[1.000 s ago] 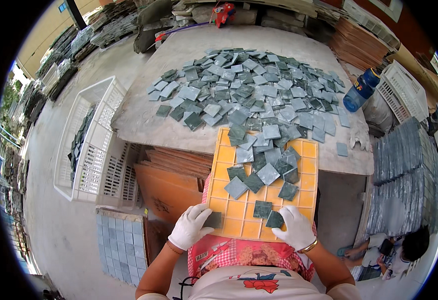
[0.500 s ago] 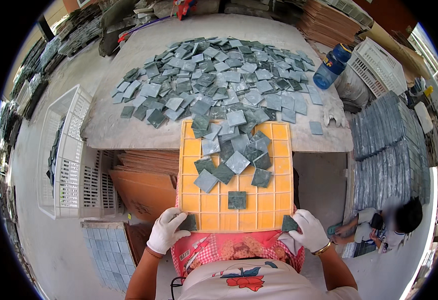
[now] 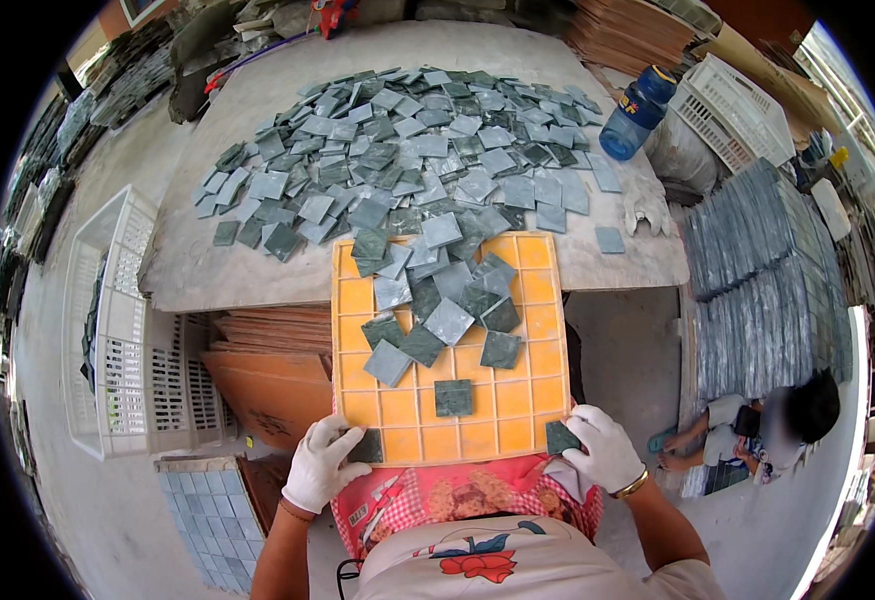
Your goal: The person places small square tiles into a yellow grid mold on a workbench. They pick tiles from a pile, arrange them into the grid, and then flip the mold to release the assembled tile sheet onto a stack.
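Observation:
An orange grid tray (image 3: 536,362) with pale ribs rests against the table's front edge and over my lap. My left hand (image 3: 320,464), in a white glove, is closed at its near left corner, thumb and fingers on a dark green square tile (image 3: 368,446). At the near right corner my gloved right hand (image 3: 604,452) is closed on a similar tile (image 3: 560,437). One green tile (image 3: 454,398) lies singly between them, farther up the tray. Several loose tiles (image 3: 422,345) overlap across the tray's far half.
A large heap of grey-green tiles (image 3: 398,150) covers the table (image 3: 198,265). A blue bottle (image 3: 634,120) and a white glove (image 3: 648,208) are at its right. White crates (image 3: 108,400) stand left; stacked tile sheets (image 3: 743,310) stand right, near another person (image 3: 758,430) low down, handling tiles.
The whole scene has shifted slightly left in the view. Both hands keep their places on the corner tiles, and the tiles on the tray lie as before.

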Demonstrator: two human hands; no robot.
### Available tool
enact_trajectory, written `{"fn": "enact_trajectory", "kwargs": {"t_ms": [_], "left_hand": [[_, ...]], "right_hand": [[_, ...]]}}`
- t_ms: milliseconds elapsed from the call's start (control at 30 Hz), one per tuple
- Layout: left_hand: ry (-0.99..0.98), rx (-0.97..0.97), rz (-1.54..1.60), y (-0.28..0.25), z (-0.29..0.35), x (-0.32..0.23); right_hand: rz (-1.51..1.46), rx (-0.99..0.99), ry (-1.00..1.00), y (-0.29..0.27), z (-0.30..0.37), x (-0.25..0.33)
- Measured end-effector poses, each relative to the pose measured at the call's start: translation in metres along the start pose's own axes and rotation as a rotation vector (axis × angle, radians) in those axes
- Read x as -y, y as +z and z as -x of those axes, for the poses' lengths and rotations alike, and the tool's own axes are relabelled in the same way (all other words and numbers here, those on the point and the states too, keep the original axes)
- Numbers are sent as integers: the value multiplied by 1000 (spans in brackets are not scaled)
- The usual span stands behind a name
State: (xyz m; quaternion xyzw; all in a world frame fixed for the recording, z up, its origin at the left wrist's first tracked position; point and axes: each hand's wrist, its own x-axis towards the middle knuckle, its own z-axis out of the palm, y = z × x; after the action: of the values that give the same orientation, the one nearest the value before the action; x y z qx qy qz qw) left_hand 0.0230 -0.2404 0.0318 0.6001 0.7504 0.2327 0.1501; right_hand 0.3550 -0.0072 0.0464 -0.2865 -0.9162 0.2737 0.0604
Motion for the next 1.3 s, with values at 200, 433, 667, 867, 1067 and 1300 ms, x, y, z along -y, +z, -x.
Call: {"fn": "enact_trajectory", "kwargs": {"t_ms": [200,433,667,867,1067,1300], "left_hand": [[3,-14,-29,4,2,2],[14,-25,-51,4,-1,-2],[7,3,-31,4,-3,1],[-3,17,-52,-2,-7,-6],[92,-84,-72,20,-52,-46],[77,86,-96,49,-97,-60]], "right_hand": [[-20,14,-21,-5,-9,3],[-12,-2,-63,10,-12,2],[129,17,-255,7,-17,-1],[90,22,-142,14,-22,-2],[98,-53,-59,-5,-59,34],[274,-186,-130,25,-129,34]]}}
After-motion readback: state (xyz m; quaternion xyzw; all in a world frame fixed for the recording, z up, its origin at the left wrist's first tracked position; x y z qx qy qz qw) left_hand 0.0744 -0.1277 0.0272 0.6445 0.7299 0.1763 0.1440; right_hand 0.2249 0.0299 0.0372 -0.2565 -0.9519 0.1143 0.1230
